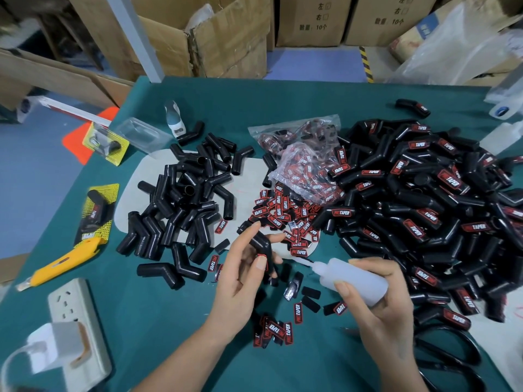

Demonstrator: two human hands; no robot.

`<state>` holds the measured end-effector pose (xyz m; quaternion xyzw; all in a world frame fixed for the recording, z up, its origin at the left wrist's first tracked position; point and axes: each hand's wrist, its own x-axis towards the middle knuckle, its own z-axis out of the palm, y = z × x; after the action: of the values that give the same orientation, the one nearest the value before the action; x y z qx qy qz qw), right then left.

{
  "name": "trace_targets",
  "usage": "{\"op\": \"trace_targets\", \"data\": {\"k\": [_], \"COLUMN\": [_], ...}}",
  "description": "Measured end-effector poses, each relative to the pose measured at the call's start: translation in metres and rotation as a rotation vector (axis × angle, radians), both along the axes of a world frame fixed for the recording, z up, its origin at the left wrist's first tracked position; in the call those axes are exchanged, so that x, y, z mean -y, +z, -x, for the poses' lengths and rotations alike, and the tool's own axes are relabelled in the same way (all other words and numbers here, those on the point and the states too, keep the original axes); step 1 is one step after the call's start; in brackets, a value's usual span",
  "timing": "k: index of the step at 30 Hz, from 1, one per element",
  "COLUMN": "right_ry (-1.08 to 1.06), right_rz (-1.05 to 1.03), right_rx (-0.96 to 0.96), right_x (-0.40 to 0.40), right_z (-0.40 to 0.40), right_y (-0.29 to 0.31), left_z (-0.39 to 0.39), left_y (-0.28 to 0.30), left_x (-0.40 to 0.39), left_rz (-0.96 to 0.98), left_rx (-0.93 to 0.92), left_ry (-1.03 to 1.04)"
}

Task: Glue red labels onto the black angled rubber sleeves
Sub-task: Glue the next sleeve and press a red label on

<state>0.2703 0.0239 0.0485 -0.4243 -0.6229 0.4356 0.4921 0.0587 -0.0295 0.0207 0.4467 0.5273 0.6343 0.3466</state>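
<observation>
well, the left hand point(240, 275) grips a black angled sleeve point(259, 244) above the green table point(175, 321), thumb pressing a red label point(261, 257) against its lower leg; the right hand point(376, 304) is wrapped round a translucent glue bottle point(355, 280), nozzle aimed at the sleeve, just short of it; bare sleeves point(184, 205) are heaped to the left, labelled ones point(424, 210) fill the right side up to the table's edge; loose labels point(283, 219) and a plastic bag of labels point(305, 162) lie between them; a yellow knife point(62, 264) and a power strip point(82, 332) sit near the left edge; open cloth shows between the forearms.
</observation>
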Motion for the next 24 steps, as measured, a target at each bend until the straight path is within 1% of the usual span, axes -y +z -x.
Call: {"op": "trace_targets", "data": {"k": [5, 11, 18, 24], "right_ry": [-0.040, -0.040, -0.081, -0.094], "right_rz": [0.096, 0.198, 0.206, 0.239], "right_rx": [-0.020, 0.071, 0.269, 0.314], "right_x": [-0.006, -0.009, -0.013, -0.015], "right_z": [0.003, 0.017, 0.017, 0.014], "right_y": [-0.006, -0.020, -0.038, -0.040], "left_z": [0.002, 0.001, -0.002, -0.002], "left_y": [-0.004, -0.003, 0.003, 0.000], "left_x": [-0.001, -0.002, -0.003, -0.003], "left_rz": [0.050, 0.048, 0.036, 0.067], "left_rx": [0.091, 0.169, 0.206, 0.206], "left_ry": [0.044, 0.050, 0.022, -0.013]}}
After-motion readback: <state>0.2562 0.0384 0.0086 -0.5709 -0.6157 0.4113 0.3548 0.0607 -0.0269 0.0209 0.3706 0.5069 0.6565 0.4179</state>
